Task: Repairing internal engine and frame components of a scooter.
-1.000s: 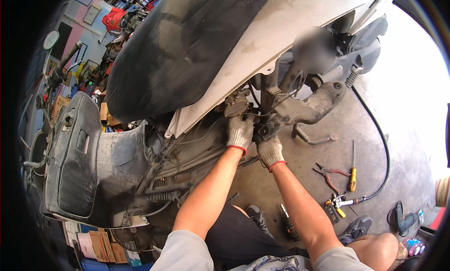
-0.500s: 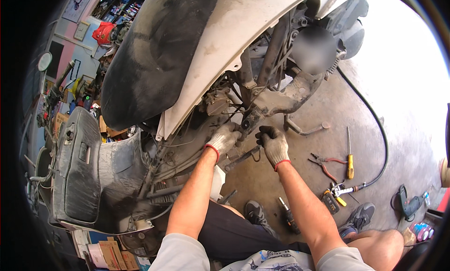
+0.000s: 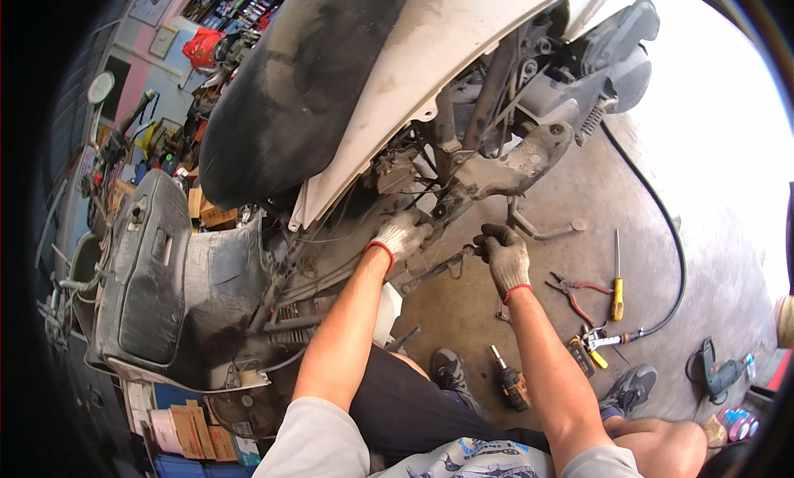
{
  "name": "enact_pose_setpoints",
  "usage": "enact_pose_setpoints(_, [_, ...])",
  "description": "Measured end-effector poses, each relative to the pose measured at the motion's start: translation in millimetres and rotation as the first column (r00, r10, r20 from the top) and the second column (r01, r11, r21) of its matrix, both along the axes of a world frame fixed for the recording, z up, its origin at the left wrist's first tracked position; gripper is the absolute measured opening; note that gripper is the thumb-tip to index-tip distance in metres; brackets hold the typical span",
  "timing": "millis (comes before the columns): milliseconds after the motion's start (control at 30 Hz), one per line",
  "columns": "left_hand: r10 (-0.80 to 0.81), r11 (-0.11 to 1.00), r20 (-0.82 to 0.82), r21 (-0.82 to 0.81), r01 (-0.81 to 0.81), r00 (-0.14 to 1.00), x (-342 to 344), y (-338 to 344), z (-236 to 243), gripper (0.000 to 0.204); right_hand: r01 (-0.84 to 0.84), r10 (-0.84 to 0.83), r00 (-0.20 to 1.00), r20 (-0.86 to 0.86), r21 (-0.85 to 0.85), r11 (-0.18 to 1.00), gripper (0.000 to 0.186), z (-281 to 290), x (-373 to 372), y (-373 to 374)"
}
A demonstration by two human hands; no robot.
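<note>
A partly stripped scooter lies before me, with a white side panel, a black seat and a dusty metal bracket exposed. My left hand, in a whitish work glove with a red cuff, is against the bracket's lower end, its fingers curled and their tips partly hidden. To its right, my right hand wears a matching glove with darkened fingertips. Its thumb and fingers come together in a pinch beside the end of a dark metal bar. Whatever lies between those fingertips is too small to tell.
On the concrete floor at right lie red-handled pliers, a yellow-handled screwdriver, an air blow gun on a black hose, and a green power tool. An orange-black cordless driver stands near my feet. Boxes sit lower left.
My view has shifted slightly, so the scooter appears farther right. The right hand has moved a little right, away from the bracket. The left hand stays at the bracket's lower end.
</note>
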State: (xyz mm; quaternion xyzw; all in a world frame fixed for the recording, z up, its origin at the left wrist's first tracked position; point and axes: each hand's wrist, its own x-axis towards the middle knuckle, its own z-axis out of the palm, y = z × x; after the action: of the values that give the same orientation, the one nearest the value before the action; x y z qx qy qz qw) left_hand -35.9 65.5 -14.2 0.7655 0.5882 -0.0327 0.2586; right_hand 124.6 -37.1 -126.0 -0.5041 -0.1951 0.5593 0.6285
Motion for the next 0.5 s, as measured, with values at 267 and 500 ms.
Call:
enact_pose_setpoints(267, [0.010, 0.999, -0.068, -0.044, -0.013, 0.998, -21.1, 15.2, 0.4, 0.030, 0.023, -0.017, 0.993, -0.113, 0.053, 0.998, 0.026, -17.7, 9.7, -3.8])
enact_pose_setpoints(500, [-0.003, 1.000, -0.053, 0.016, 0.004, 0.999, -30.9, 9.4, 13.3, 0.033, -0.026, 0.024, 0.996, -0.085, -0.016, 1.000, 0.027, -24.4, 16.9, -4.6])
